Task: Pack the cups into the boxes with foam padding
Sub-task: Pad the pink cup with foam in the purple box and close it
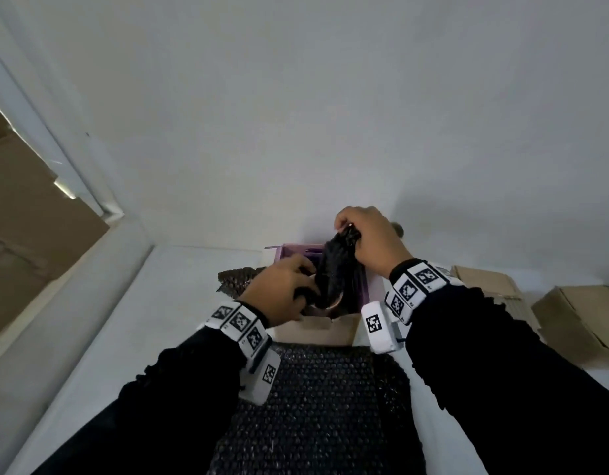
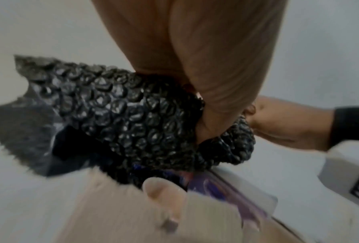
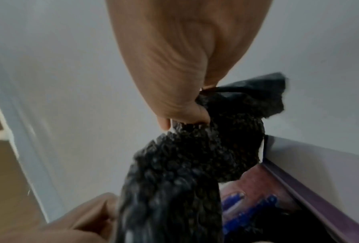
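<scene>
Black bubble wrap (image 1: 334, 269) hung bunched over the open box (image 1: 317, 325) with the purple lining, which sat on the white worktop (image 1: 179, 289). Your left hand (image 1: 279, 289) gripped the wrap's lower end at the box's near left corner, fingers (image 2: 164, 194) curled. Your right hand (image 1: 368, 241) pinched the wrap's top between thumb and fingers (image 3: 180, 115), lifting it above the far side. A cup's pale rim (image 1: 332, 303) showed under the wrap. Right of this lay flat cardboard boxes (image 1: 577, 320).
</scene>
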`<state>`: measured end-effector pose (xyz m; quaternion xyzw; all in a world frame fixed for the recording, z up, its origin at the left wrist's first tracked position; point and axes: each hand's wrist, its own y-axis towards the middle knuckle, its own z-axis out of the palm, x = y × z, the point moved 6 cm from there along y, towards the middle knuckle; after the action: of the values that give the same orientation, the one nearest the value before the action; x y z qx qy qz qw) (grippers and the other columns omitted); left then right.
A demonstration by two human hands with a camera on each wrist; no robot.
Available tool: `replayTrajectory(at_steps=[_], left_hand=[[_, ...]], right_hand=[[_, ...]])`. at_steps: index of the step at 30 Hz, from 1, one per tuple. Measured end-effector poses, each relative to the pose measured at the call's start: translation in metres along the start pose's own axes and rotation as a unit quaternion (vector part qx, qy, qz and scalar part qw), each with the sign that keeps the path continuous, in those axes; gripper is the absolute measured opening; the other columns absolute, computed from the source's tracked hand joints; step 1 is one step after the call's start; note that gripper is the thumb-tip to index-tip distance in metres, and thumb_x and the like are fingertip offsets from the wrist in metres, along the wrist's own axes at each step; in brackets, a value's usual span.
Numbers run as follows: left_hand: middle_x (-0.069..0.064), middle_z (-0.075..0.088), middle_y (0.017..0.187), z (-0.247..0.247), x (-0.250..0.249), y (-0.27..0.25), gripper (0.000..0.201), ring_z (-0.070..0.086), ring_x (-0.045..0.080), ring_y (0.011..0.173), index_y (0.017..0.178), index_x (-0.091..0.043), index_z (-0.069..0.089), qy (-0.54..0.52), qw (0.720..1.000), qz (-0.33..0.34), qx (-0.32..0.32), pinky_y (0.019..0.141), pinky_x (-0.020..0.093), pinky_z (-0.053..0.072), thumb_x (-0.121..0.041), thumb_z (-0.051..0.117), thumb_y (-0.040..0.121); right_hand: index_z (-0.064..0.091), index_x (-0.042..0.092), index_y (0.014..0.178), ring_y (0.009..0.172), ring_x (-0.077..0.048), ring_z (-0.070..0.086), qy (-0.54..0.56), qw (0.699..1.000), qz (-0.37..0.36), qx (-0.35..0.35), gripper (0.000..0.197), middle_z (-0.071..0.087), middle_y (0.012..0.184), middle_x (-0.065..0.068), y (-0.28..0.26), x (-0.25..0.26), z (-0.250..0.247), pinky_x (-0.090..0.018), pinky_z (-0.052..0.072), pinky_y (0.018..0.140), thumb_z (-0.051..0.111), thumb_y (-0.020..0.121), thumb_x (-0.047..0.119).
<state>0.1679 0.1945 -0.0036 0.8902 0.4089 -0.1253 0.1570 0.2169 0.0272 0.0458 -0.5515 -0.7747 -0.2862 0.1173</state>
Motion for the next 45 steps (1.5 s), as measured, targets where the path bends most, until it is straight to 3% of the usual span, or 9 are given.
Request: replayTrajectory(at_steps=[5, 11, 17, 21, 27, 35, 39, 41, 45], left_hand=[[0.001, 0.071, 0.096, 0.042, 0.001, -0.001, 0.030, 0.064, 0.023, 0.090, 0.099, -0.022, 0.069, 0.003, 0.991, -0.033, 0.129, 0.082, 0.034, 0.050, -0.016, 0.051, 0.076], [0.007, 0.061, 0.109, 0.057, 0.005, 0.000, 0.049, 0.056, 0.027, 0.100, 0.133, -0.026, 0.049, 0.024, 0.988, -0.034, 0.151, 0.082, 0.035, 0.041, -0.015, 0.049, 0.085], [-0.004, 0.055, 0.122, 0.076, 0.009, -0.004, 0.064, 0.045, 0.019, 0.111, 0.112, -0.028, 0.069, 0.065, 0.990, -0.014, 0.122, 0.082, 0.032, 0.031, -0.056, 0.017, 0.084], [-0.009, 0.057, 0.122, 0.080, 0.008, 0.000, 0.056, 0.044, 0.016, 0.116, 0.102, -0.027, 0.072, 0.059, 0.992, -0.016, 0.111, 0.082, 0.032, 0.032, -0.055, 0.025, 0.092], [0.000, 0.060, 0.114, 0.083, 0.012, 0.001, 0.039, 0.055, 0.022, 0.104, 0.116, -0.023, 0.050, 0.062, 0.989, -0.057, 0.122, 0.087, 0.037, 0.038, -0.053, 0.038, 0.095], [-0.003, 0.063, 0.111, 0.086, 0.020, 0.001, 0.063, 0.061, 0.020, 0.095, 0.131, -0.028, 0.042, 0.108, 0.988, -0.075, 0.083, 0.077, 0.033, 0.042, -0.068, 0.022, 0.087], [-0.001, 0.063, 0.110, 0.083, 0.018, 0.001, 0.048, 0.060, 0.023, 0.095, 0.120, -0.027, 0.048, 0.099, 0.989, -0.071, 0.086, 0.075, 0.032, 0.037, -0.063, 0.033, 0.092], [-0.001, 0.062, 0.110, 0.083, 0.019, 0.000, 0.046, 0.060, 0.023, 0.095, 0.116, -0.027, 0.049, 0.095, 0.989, -0.066, 0.088, 0.075, 0.031, 0.036, -0.062, 0.032, 0.092], [-0.003, 0.061, 0.118, 0.081, 0.017, 0.001, 0.047, 0.055, 0.021, 0.108, 0.125, -0.028, 0.052, 0.082, 0.991, -0.051, 0.089, 0.085, 0.033, 0.038, -0.059, 0.036, 0.094]], right_hand=[[0.067, 0.019, 0.073, 0.094, -0.020, 0.046, -0.104, 0.983, -0.079, 0.126, 0.036, 0.057, 0.099, 0.003, -0.006, -0.006, 0.049, -0.035, 0.040, 0.080, 0.057, 0.067, -0.014], [0.054, 0.016, 0.091, 0.092, -0.027, 0.055, -0.201, 0.950, -0.080, 0.227, 0.021, 0.059, 0.097, -0.004, -0.022, -0.027, 0.078, -0.036, 0.040, 0.075, 0.050, 0.080, -0.002], [0.065, 0.028, 0.084, 0.107, -0.022, 0.045, -0.260, 0.929, -0.050, 0.260, 0.013, 0.058, 0.097, 0.001, -0.017, -0.032, 0.079, -0.035, 0.032, 0.088, 0.057, 0.075, 0.031], [0.060, 0.024, 0.067, 0.110, -0.025, 0.039, -0.275, 0.946, -0.034, 0.169, 0.043, 0.051, 0.108, 0.003, -0.017, -0.032, 0.076, -0.042, 0.037, 0.090, 0.052, 0.072, 0.066], [0.052, 0.027, 0.114, 0.104, -0.027, 0.050, -0.307, 0.929, -0.035, 0.202, 0.041, 0.058, 0.106, -0.004, -0.025, -0.033, 0.092, -0.039, 0.035, 0.092, 0.060, 0.074, 0.035], [0.069, 0.021, 0.084, 0.098, -0.023, 0.050, -0.351, 0.910, -0.051, 0.214, 0.029, 0.067, 0.083, 0.001, -0.034, -0.037, 0.088, -0.037, 0.031, 0.090, 0.047, 0.077, 0.039], [0.063, 0.021, 0.078, 0.094, -0.021, 0.059, -0.366, 0.878, -0.059, 0.302, 0.018, 0.069, 0.087, 0.000, -0.035, -0.030, 0.101, -0.033, 0.032, 0.087, 0.049, 0.087, 0.026], [0.063, 0.017, 0.083, 0.095, -0.026, 0.060, -0.336, 0.900, -0.064, 0.271, 0.009, 0.067, 0.092, -0.005, -0.032, -0.023, 0.098, -0.033, 0.037, 0.081, 0.056, 0.082, 0.022], [0.051, 0.019, 0.118, 0.108, -0.034, 0.044, -0.357, 0.925, 0.013, 0.133, 0.074, 0.049, 0.121, -0.012, -0.034, -0.039, 0.078, -0.044, 0.035, 0.086, 0.069, 0.052, 0.045]])
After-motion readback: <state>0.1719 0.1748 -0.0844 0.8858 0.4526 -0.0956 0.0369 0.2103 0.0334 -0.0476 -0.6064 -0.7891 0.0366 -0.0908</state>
